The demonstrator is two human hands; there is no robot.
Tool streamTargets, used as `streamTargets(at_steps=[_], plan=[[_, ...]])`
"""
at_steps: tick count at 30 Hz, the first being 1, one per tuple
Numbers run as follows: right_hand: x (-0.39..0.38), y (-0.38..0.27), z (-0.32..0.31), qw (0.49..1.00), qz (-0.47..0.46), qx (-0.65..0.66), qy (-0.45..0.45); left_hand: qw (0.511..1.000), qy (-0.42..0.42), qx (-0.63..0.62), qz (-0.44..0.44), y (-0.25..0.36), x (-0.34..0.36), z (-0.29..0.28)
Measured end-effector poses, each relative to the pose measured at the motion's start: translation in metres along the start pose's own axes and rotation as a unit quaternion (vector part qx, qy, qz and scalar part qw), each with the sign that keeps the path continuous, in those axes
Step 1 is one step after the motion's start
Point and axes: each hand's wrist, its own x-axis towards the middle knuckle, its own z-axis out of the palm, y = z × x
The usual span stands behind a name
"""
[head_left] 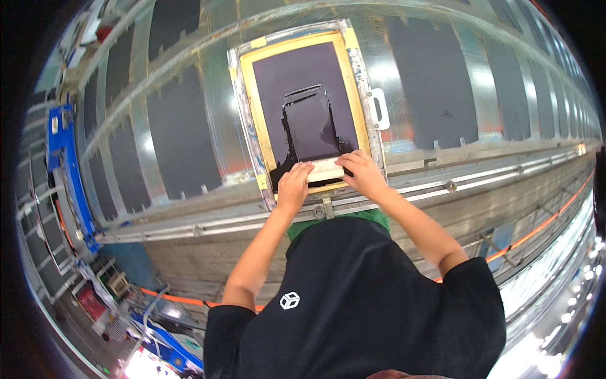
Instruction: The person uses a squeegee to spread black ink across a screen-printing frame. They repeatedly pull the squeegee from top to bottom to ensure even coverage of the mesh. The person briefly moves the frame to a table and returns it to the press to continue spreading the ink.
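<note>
A screen-printing frame [237, 95] lies on the long table in front of me, its dark mesh [297, 63] edged with yellow tape. Across the near end of the mesh is a pale squeegee [326, 170]. My left hand [294, 184] is closed round its left end, and my right hand [362, 172] grips the right end. Glossy black ink [286, 165] lies in uneven streaks around a rectangular patch in the mesh's middle and near part. The squeegee's lower edge is hidden by its handle and my fingers.
Dark rectangular panels [432, 82] lie in rows along the shiny table on both sides. A white handle [378, 108] sticks out at the frame's right side. Metal rails [435, 192] run along the table's near edge. At far left stands a blue metal beam [69, 170].
</note>
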Motion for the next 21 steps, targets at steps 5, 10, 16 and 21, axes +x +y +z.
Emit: streamTargets(at_steps=[5,10,16,21], plan=[[0.052,0.090,-0.043,0.959,0.134,0.049,0.246,0.993,0.076,-0.047,-0.072,-0.020,0.073,-0.030],[0.110,0.108,-0.052,0.935,0.211,0.104,0.265,0.984,0.075,-0.033,-0.158,-0.033,0.124,-0.041],[0.123,0.109,-0.056,0.916,0.212,0.135,0.312,0.994,0.091,-0.035,-0.052,-0.032,0.072,-0.015],[0.137,0.048,-0.066,0.916,0.244,0.103,0.302,0.997,0.069,0.025,0.031,-0.032,-0.017,-0.011]])
